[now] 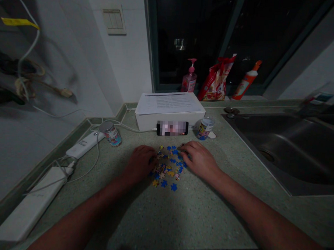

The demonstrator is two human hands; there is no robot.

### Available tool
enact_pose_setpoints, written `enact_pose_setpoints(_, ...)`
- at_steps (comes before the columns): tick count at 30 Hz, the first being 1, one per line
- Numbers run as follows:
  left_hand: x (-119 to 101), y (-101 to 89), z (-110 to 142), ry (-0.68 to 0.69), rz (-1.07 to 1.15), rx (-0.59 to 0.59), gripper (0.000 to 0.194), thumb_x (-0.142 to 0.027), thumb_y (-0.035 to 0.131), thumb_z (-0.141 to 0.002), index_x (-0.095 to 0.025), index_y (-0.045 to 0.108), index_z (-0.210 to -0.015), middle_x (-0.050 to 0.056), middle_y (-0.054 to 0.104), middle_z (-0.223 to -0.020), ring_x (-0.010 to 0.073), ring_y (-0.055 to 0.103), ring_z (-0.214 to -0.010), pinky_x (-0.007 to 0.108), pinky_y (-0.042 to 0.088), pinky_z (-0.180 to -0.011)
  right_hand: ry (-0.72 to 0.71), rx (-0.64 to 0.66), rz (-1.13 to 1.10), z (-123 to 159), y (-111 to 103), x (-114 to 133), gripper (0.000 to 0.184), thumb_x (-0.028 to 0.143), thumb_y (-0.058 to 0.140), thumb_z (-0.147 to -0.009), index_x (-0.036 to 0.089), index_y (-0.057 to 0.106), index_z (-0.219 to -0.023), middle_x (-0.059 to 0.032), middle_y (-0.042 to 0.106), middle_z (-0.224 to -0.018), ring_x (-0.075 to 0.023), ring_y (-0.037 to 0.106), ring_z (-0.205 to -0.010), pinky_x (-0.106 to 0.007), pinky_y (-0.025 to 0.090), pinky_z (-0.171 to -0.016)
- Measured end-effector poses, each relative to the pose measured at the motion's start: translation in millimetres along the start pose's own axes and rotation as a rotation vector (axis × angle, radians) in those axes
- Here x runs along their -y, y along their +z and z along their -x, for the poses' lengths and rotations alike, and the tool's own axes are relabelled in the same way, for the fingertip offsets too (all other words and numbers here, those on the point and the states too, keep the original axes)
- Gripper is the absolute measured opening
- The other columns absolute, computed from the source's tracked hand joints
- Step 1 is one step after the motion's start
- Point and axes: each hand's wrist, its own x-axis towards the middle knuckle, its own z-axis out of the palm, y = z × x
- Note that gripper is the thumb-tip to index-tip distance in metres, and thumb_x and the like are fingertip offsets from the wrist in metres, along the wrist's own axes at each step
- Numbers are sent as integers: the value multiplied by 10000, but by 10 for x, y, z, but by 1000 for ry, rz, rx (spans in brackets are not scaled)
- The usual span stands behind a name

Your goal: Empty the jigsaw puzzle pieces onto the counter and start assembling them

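Observation:
Small jigsaw puzzle pieces (170,173), mostly blue with some yellow and pinkish ones, lie in a loose pile on the counter. At the pile's left edge rests my left hand (141,161), its fingers bent and a gap showing between thumb and fingers. My right hand (200,159) touches the right side of the pile, thumb and forefinger apart. I make out no piece held in either hand, though the fingertips are partly hidden. A clear-lidded can (205,129) with a colourful print stands beyond my right hand. Another printed can (111,134) with a grey lid stands beyond my left.
A phone (172,128) leans against a white box (167,119) topped with printed paper (170,102). Power strips (33,204) and cables lie left. The sink (290,145) is at right. A pump bottle (189,80), red bag (218,81) and orange-and-white bottle (246,82) line the window sill.

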Motion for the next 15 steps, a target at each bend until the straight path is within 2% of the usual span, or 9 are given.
enact_pose_setpoints(11,-34,-47,-46,77,-90,5,191,-159,627,-1017,-214,809,-1027,100,780,-1179,307,660,-1157,513,476,-1099,10,6,6,6,10,-19,190,217,607,-1044,208,781,-1121,-112,757,-1097,-283,694,-1045,-453,556,-965)
enact_pose_setpoints(15,-6,-54,-56,46,-61,-8,176,-158,626,-1024,-196,798,-1030,97,786,-1151,291,667,-1148,495,475,-1104,4,1,-5,6,18,-42,193,227,601,-1047,208,781,-1114,-118,756,-1095,-286,695,-1042,-461,558,-957)
